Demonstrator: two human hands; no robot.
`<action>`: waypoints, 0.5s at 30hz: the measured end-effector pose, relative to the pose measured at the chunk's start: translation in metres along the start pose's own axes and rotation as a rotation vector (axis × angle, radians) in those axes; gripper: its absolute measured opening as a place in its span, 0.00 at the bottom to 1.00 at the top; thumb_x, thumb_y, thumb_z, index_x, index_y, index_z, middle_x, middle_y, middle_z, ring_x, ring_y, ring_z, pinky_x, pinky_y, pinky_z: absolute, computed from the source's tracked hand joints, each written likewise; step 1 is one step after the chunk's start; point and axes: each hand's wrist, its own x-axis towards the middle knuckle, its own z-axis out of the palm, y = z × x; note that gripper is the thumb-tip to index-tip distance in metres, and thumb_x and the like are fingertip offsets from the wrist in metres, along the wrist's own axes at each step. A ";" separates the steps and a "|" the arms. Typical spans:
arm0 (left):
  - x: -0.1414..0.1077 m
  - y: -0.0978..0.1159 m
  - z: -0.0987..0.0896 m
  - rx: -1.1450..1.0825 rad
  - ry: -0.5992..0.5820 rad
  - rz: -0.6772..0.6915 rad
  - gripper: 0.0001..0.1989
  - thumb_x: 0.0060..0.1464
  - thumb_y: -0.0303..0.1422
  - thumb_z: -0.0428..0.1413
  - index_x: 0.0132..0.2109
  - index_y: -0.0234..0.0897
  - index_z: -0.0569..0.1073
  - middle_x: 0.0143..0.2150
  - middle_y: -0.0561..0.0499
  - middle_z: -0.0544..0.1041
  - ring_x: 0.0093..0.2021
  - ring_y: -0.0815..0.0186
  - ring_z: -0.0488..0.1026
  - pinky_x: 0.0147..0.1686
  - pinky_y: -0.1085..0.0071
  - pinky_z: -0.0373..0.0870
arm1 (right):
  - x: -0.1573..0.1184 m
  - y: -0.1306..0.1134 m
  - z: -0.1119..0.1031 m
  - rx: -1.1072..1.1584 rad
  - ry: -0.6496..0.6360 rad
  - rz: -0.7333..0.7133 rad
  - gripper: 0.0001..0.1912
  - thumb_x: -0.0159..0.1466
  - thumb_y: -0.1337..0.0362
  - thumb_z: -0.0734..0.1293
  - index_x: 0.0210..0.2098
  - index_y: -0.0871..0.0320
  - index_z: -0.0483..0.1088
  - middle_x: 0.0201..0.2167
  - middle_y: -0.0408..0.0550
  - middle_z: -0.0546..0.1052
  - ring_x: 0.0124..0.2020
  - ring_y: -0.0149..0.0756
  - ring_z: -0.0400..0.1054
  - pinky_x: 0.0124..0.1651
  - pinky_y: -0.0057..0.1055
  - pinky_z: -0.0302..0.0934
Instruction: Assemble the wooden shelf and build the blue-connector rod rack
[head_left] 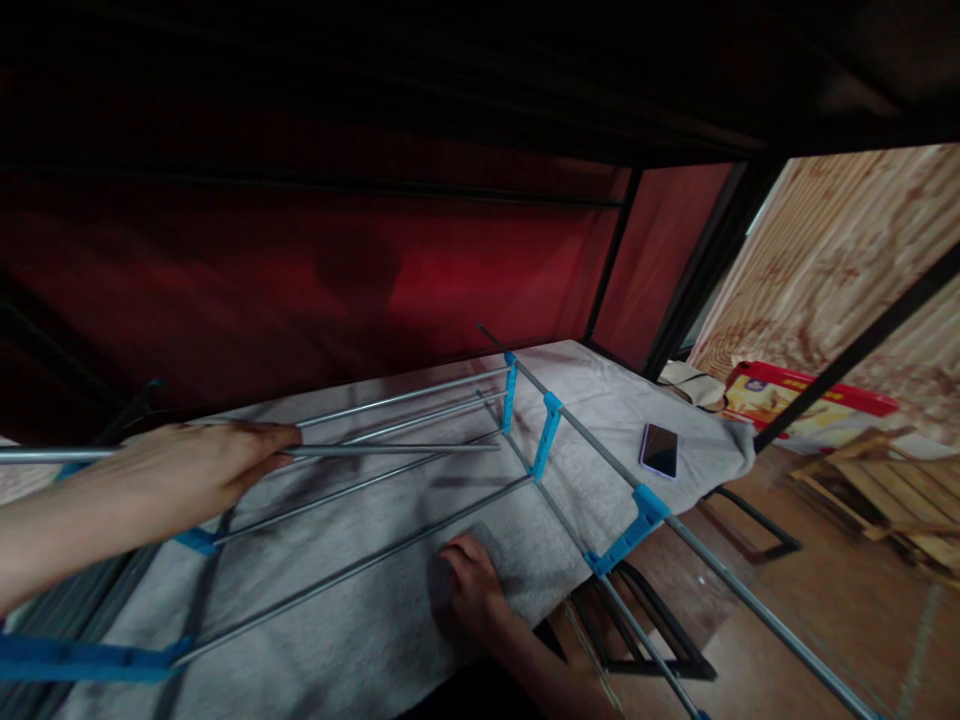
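Observation:
My left hand (217,460) is wrapped round a thin metal rod (397,449) that runs level from the left edge toward the middle. Below it lies a frame of grey tubes (360,562) joined by blue plastic brackets (545,435). The rod's free end is near the brackets at the frame's right side; whether it touches them I cannot tell. My right hand (471,585) rests low over the grey cloth (405,610), below the frame's front tube. Its fingers are curled together, and anything inside them is hidden.
A phone (660,451) lies on the cloth at the right. Long tubes of the frame reach past the cloth's edge to the lower right. Black metal bars (615,255) and a red panel (450,270) enclose the back. Beyond stand a red and yellow box (810,400) and wooden slats (900,490).

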 end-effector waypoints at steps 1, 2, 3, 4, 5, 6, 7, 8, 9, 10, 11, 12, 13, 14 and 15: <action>0.002 0.005 0.011 0.153 -0.142 0.051 0.12 0.42 0.46 0.63 0.35 0.50 0.80 0.33 0.53 0.81 0.34 0.51 0.78 0.44 0.55 0.70 | 0.000 0.000 0.000 0.005 -0.003 0.005 0.26 0.53 0.81 0.58 0.45 0.55 0.73 0.43 0.48 0.74 0.46 0.40 0.67 0.53 0.36 0.63; 0.004 0.011 0.022 0.289 -0.238 0.110 0.12 0.46 0.46 0.60 0.39 0.51 0.80 0.35 0.52 0.82 0.35 0.51 0.78 0.43 0.55 0.70 | 0.000 0.000 0.000 0.010 -0.002 0.012 0.26 0.53 0.81 0.59 0.45 0.55 0.73 0.43 0.48 0.74 0.47 0.40 0.67 0.53 0.36 0.63; 0.006 0.018 0.034 0.390 -0.294 0.167 0.14 0.51 0.45 0.56 0.43 0.51 0.80 0.37 0.50 0.82 0.36 0.51 0.78 0.42 0.56 0.70 | 0.000 0.000 0.000 0.014 0.002 0.017 0.26 0.54 0.81 0.59 0.46 0.54 0.73 0.44 0.48 0.74 0.47 0.40 0.67 0.53 0.36 0.63; 0.008 0.024 0.045 0.445 -0.304 0.212 0.15 0.55 0.45 0.53 0.45 0.50 0.79 0.38 0.49 0.83 0.37 0.51 0.79 0.41 0.58 0.70 | -0.001 0.000 0.001 0.019 0.003 0.019 0.26 0.54 0.80 0.59 0.46 0.54 0.73 0.44 0.48 0.74 0.47 0.40 0.67 0.53 0.36 0.63; 0.011 0.029 0.055 0.470 -0.300 0.242 0.16 0.58 0.44 0.51 0.48 0.49 0.78 0.39 0.47 0.83 0.37 0.51 0.79 0.40 0.59 0.69 | -0.002 0.000 0.001 0.023 0.006 0.018 0.26 0.54 0.81 0.59 0.47 0.54 0.73 0.44 0.48 0.74 0.47 0.40 0.67 0.53 0.36 0.64; 0.013 0.034 0.063 0.476 -0.298 0.260 0.17 0.60 0.44 0.49 0.49 0.48 0.78 0.41 0.46 0.83 0.38 0.52 0.79 0.39 0.61 0.69 | -0.003 0.000 0.002 0.025 0.011 0.016 0.27 0.54 0.81 0.59 0.47 0.54 0.73 0.44 0.48 0.74 0.47 0.40 0.67 0.54 0.37 0.64; 0.015 0.038 0.071 0.475 -0.304 0.264 0.18 0.60 0.44 0.48 0.51 0.48 0.77 0.42 0.46 0.83 0.40 0.52 0.79 0.39 0.62 0.69 | -0.004 0.001 0.003 0.028 0.018 0.013 0.27 0.54 0.81 0.59 0.47 0.54 0.72 0.45 0.48 0.74 0.47 0.40 0.67 0.54 0.37 0.64; 0.017 0.041 0.077 0.472 -0.311 0.260 0.19 0.61 0.45 0.48 0.51 0.48 0.77 0.44 0.46 0.83 0.42 0.52 0.79 0.39 0.62 0.69 | -0.004 0.001 0.003 0.033 0.027 0.012 0.27 0.54 0.81 0.59 0.47 0.54 0.72 0.45 0.48 0.74 0.47 0.40 0.67 0.54 0.37 0.64; 0.018 0.044 0.083 0.468 -0.320 0.251 0.19 0.61 0.46 0.49 0.52 0.48 0.78 0.45 0.46 0.83 0.43 0.52 0.79 0.39 0.63 0.69 | -0.005 0.002 0.004 0.040 0.034 0.012 0.26 0.54 0.81 0.59 0.47 0.54 0.72 0.45 0.48 0.74 0.48 0.40 0.67 0.55 0.37 0.64; 0.019 0.046 0.089 0.463 -0.331 0.241 0.19 0.61 0.46 0.49 0.52 0.48 0.78 0.45 0.46 0.83 0.44 0.52 0.79 0.39 0.63 0.69 | -0.005 0.002 0.004 0.047 0.039 0.013 0.26 0.54 0.81 0.59 0.47 0.54 0.72 0.45 0.48 0.74 0.48 0.40 0.67 0.55 0.37 0.64; 0.020 0.048 0.094 0.458 -0.347 0.227 0.19 0.61 0.46 0.50 0.53 0.48 0.78 0.45 0.46 0.83 0.44 0.53 0.79 0.39 0.64 0.70 | -0.005 0.003 0.004 0.053 0.037 0.012 0.26 0.54 0.81 0.59 0.47 0.54 0.72 0.45 0.48 0.74 0.48 0.40 0.67 0.56 0.36 0.64; 0.019 0.049 0.100 0.449 -0.355 0.218 0.19 0.62 0.45 0.49 0.53 0.48 0.78 0.46 0.46 0.83 0.44 0.53 0.79 0.40 0.64 0.70 | -0.005 0.004 0.004 0.056 0.029 0.007 0.26 0.54 0.81 0.59 0.47 0.53 0.72 0.46 0.48 0.74 0.49 0.40 0.67 0.56 0.36 0.63; 0.018 0.051 0.106 0.437 -0.357 0.216 0.19 0.63 0.43 0.48 0.54 0.47 0.77 0.46 0.45 0.83 0.45 0.53 0.78 0.41 0.64 0.70 | -0.004 0.005 0.003 0.055 0.019 0.002 0.26 0.54 0.81 0.59 0.47 0.54 0.72 0.46 0.48 0.74 0.49 0.40 0.67 0.56 0.36 0.64; 0.016 0.052 0.113 0.427 -0.357 0.214 0.19 0.64 0.42 0.47 0.54 0.46 0.77 0.46 0.45 0.82 0.45 0.53 0.78 0.42 0.63 0.70 | -0.004 0.005 0.003 0.051 0.007 -0.006 0.27 0.53 0.81 0.59 0.46 0.54 0.72 0.46 0.48 0.74 0.49 0.40 0.68 0.56 0.36 0.64; 0.013 0.054 0.119 0.422 -0.363 0.206 0.19 0.65 0.41 0.46 0.54 0.43 0.76 0.46 0.43 0.82 0.46 0.53 0.78 0.43 0.61 0.70 | -0.003 0.006 0.002 0.048 -0.001 -0.014 0.27 0.52 0.82 0.59 0.46 0.54 0.73 0.45 0.48 0.74 0.49 0.40 0.68 0.55 0.36 0.64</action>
